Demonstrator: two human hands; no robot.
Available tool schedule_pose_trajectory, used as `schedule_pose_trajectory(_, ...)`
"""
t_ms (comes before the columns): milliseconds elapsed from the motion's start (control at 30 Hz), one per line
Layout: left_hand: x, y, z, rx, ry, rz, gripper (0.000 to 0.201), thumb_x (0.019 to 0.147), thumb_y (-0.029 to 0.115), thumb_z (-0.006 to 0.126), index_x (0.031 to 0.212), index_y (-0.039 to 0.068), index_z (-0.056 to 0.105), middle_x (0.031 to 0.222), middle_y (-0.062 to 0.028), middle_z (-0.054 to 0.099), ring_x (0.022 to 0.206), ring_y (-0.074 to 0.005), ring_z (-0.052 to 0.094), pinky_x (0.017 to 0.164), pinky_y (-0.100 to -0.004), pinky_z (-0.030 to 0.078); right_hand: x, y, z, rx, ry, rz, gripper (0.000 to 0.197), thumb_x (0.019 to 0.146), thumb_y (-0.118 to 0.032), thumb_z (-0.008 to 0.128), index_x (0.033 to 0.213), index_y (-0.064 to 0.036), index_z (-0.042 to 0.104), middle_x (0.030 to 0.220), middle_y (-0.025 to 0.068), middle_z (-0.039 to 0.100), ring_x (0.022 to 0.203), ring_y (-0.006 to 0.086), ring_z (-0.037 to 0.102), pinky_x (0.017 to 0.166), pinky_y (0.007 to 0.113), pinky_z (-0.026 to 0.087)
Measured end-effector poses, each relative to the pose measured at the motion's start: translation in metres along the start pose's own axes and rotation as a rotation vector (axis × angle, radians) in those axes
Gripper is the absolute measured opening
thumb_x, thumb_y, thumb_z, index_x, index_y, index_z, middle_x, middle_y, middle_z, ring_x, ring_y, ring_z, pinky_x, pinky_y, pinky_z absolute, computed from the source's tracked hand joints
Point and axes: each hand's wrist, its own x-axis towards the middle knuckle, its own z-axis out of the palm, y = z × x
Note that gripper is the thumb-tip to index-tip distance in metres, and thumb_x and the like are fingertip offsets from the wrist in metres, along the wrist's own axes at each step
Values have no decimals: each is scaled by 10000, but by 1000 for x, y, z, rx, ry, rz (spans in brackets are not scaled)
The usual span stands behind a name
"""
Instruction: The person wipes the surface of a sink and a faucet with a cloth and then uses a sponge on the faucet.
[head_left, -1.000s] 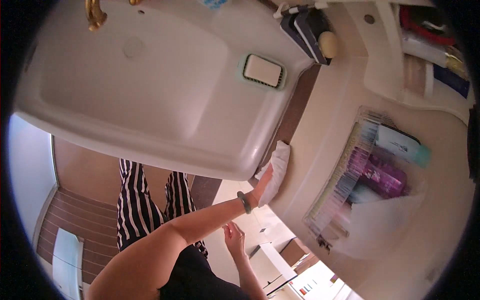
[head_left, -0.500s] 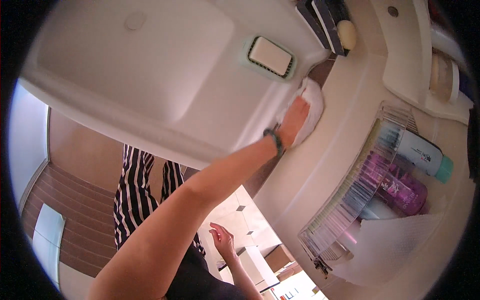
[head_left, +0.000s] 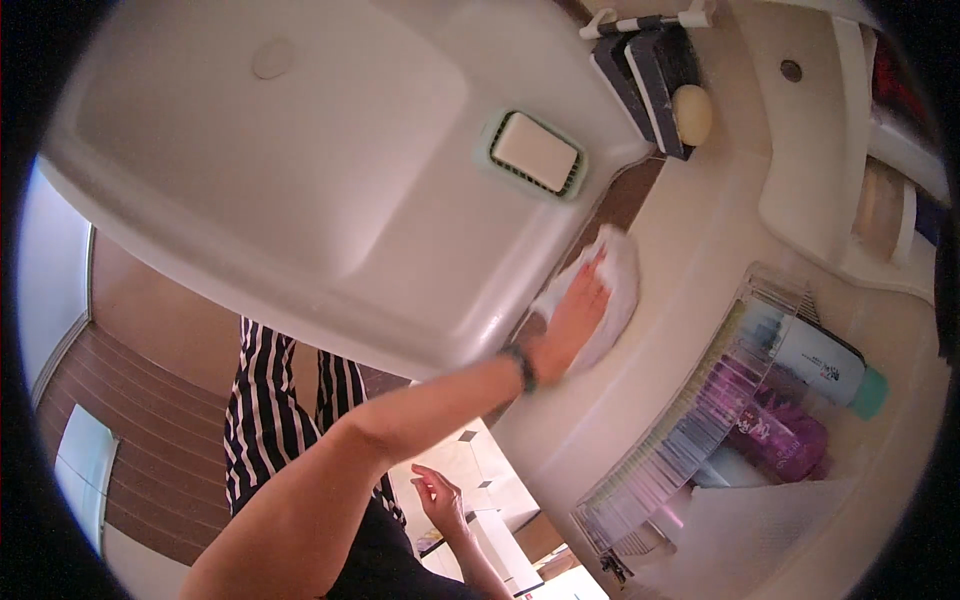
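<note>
My left hand (head_left: 575, 312), with a dark band at the wrist, reaches across to the right and presses a white cloth (head_left: 622, 270) against the cream surface beside the sink. Its fingers lie over the cloth, bunching part of it. The cloth covers part of a brown strip (head_left: 632, 190) along the rim of the white sink (head_left: 420, 230). Lower down, my right hand (head_left: 438, 498) hangs near my body, holding nothing, its fingers loosely bent and apart. A white soap bar (head_left: 536, 150) rests in a pale green dish on the sink ledge, beyond the left hand.
Dark sponges (head_left: 660, 85) and a round yellowish piece (head_left: 692, 115) hang from a rail at the far right. A clear wall basket (head_left: 680, 410) on the right holds a light blue bottle (head_left: 825, 365), a purple pack (head_left: 775, 435) and white textured paper (head_left: 750, 535).
My left hand and the white cloth have slid nearer to me along the sink's side. The whole view has shifted slightly. My right hand still hangs low.
</note>
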Motion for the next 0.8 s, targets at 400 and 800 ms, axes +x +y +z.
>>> schedule_pose_trajectory(400,118,64,29,569,153,503,309,835,71,519,1113,-48,587,1279,-234,523,1421,-397,269,1159,-482,263,1,16,-1,-28,11,-14,249,926,-69,610,1172,-44,642,1136,142,678,902,227,704,754,329,587)
schedule_pose_trajectory(800,-72,132,-35,176,-186,612,214,786,112,564,854,-40,699,1250,-244,574,1465,-398,163,1189,-479,192,1,27,1,-208,-56,-4,237,882,-67,655,1110,-4,638,1027,174,677,848,324,684,681,369,571)
